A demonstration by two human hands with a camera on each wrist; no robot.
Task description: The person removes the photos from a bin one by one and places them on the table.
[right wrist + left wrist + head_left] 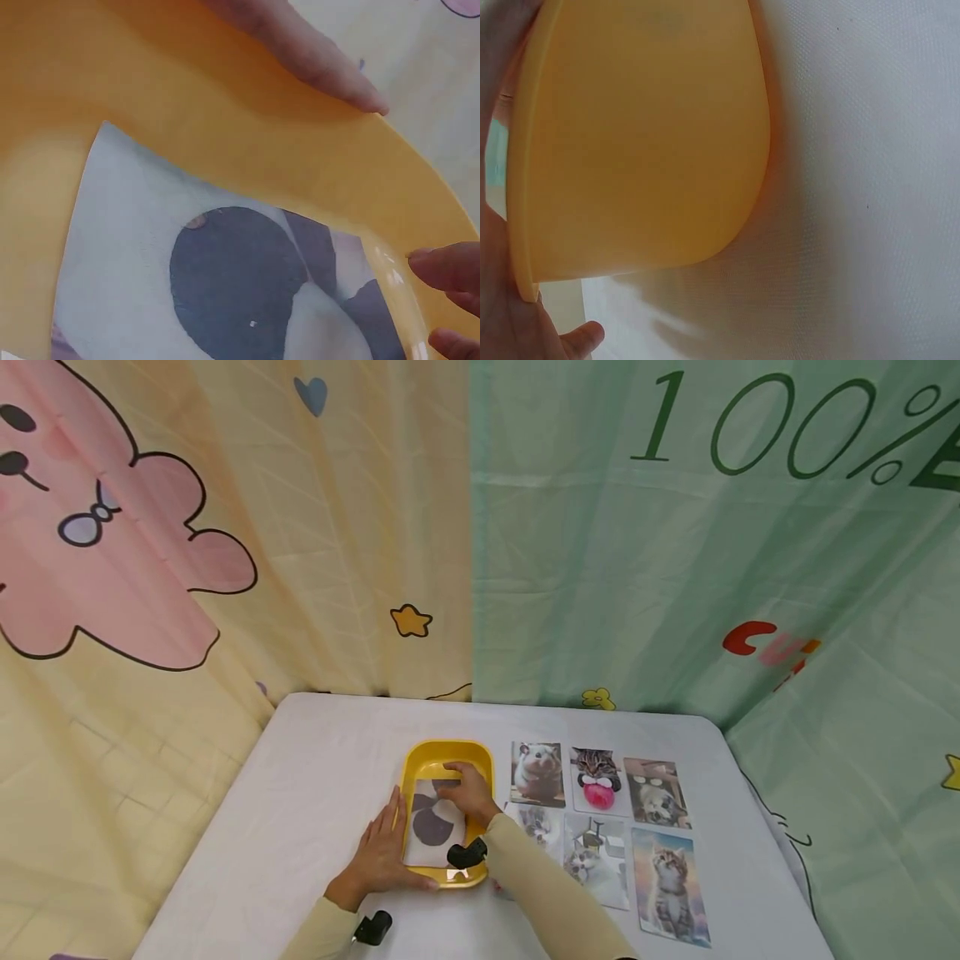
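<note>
A yellow plastic tub (pixel 447 748) stands on the table, with a picture card (pixel 435 831) lying inside it. Large dark grey rounded shapes on white mark the card (pixel 232 277). My left hand (pixel 385 857) rests along the tub's left rim, fingers straight and thumb near the front corner. The left wrist view shows that hand pressed to the rim of the tub (pixel 652 142). Reaching in from the right, my right hand (pixel 472 795) is over the card's far end. In the right wrist view its fingertips (pixel 442 266) hover beside the card's edge with nothing between them.
Several animal picture cards lie in two rows right of the tub, among them a white rodent (pixel 537 775), a cat with a pink ball (pixel 598 781) and a kitten on a blue-pink background (pixel 670 887). Patterned curtains (pixel 465 527) hang behind the white table (pixel 315 760).
</note>
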